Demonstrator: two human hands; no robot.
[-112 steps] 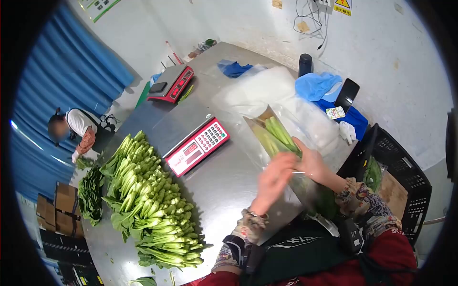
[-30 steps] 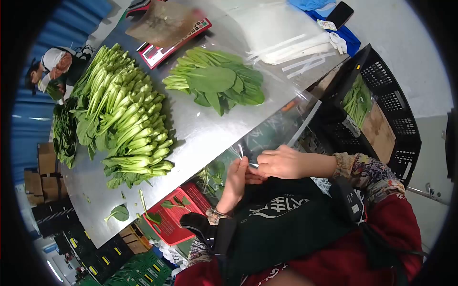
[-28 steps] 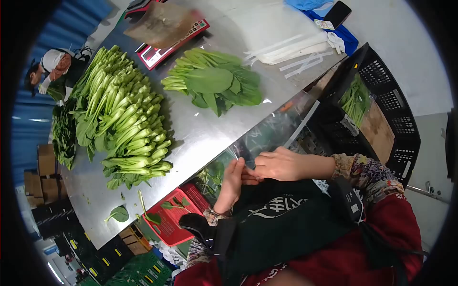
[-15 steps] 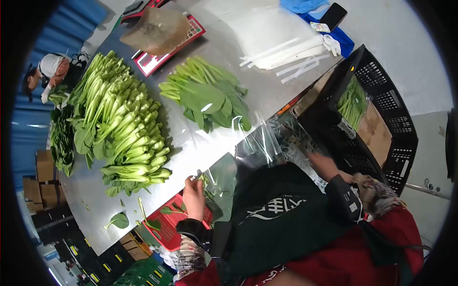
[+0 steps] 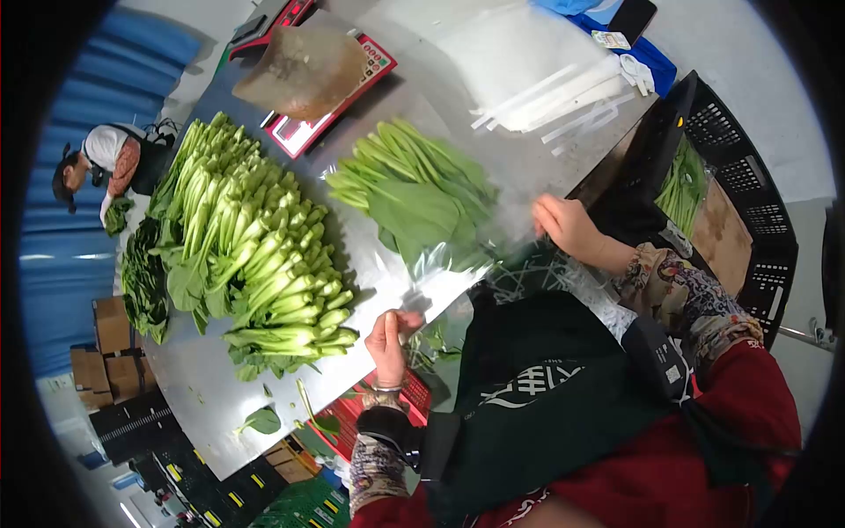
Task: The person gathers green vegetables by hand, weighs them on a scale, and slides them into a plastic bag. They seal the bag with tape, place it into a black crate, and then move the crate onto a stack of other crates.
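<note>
A bundle of leafy green vegetables (image 5: 422, 198) lies on the metal table, stems pointing away and leaves toward me. Clear plastic film (image 5: 431, 264), apparently a bag, glints around its leafy end and over the table edge. My right hand (image 5: 570, 231) is just right of the bundle, fingers pinched on a blurred edge of the film. My left hand (image 5: 389, 345) is at the table edge, thumb and fingers pinched together by the film; its fingertips are smeared. To the left lies a large heap of the same greens (image 5: 255, 246), pale stems stacked in rows.
A red scale (image 5: 304, 123) carries a tan, translucent tray-like thing. White plastic sheets (image 5: 537, 79) lie beyond the bundle. At right stands a black crate (image 5: 735, 132) with greens inside. A red basket (image 5: 414, 400) sits below the table edge. Another person (image 5: 110, 158) is at far left.
My right hand has risen from beside the crate to the bundle's right side. My left hand stays by the table edge. The view has shifted, moving the scene rightward and slightly down.
</note>
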